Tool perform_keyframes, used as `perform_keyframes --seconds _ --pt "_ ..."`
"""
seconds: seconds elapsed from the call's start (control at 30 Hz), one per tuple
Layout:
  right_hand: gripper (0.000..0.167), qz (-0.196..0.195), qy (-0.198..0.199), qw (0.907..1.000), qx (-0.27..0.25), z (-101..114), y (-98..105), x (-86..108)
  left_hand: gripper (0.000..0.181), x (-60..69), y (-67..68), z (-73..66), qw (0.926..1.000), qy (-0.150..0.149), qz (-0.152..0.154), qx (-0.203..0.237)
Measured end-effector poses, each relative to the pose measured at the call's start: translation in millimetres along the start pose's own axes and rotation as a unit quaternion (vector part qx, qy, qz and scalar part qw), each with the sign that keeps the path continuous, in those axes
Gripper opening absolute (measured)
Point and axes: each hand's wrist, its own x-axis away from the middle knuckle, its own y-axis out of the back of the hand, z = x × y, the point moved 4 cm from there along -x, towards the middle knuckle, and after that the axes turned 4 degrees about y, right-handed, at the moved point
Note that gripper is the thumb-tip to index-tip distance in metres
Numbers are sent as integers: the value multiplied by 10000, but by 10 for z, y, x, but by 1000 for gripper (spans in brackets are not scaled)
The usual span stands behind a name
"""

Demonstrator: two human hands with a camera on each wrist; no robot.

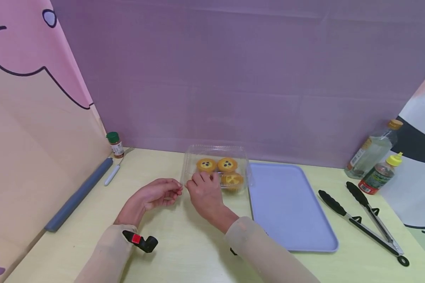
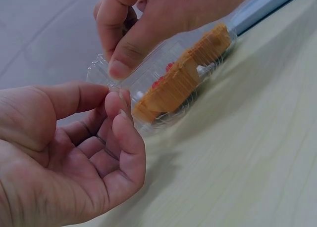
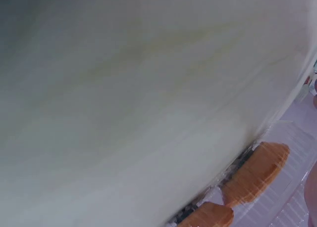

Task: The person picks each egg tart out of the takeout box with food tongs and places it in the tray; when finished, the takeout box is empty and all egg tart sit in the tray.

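A clear plastic clamshell container (image 1: 189, 163) stands on the table against the backdrop. Small round cakes (image 1: 227, 164) sit inside; in the head view two at the back carry dark berries, and red bits show from the left wrist. My left hand (image 1: 159, 192) pinches the container's front left corner between thumb and forefinger, its other fingers loosely curled. Just to the right, my right hand (image 1: 205, 194) grips the edge near that corner with thumb and bent fingers, hiding part of the contents. The right wrist view catches cake sides (image 3: 256, 172) through the plastic and little of the hand.
To the right of the container lies a lavender tray (image 1: 290, 204). Black-handled tongs (image 1: 368, 224), an oil bottle (image 1: 372, 151) and a yellow-capped bottle (image 1: 379, 175) stand farther right. At left are a blue-grey roll (image 1: 79, 194), a fork (image 1: 117, 169) and a green-lidded jar (image 1: 115, 145).
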Motion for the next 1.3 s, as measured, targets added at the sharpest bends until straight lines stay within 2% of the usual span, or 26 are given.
perform_keyframes --seconds 0.17,0.4,0.6,0.9,1.13,1.3 --pt "16 -7 -266 9994 -198 -16 19 11 17 -15 7 13 10000 53 -35 -9" --pt "18 369 -210 9989 -211 -27 41 12 13 -54 -13 20 9999 -154 28 -19" --pt "14 439 -306 9976 -441 -68 40 -9 14 -61 -29 28 9996 -227 135 -60" --pt "15 311 -21 9991 -273 -55 23 -15 21 -39 -34 15 9991 -127 163 -363" --pt "16 353 38 9989 -314 -50 18 -18 30 -41 -13 26 9992 -73 35 -382" --pt "17 363 4 9988 -320 -48 1 -25 26 -55 -9 27 9990 -99 -150 -400"
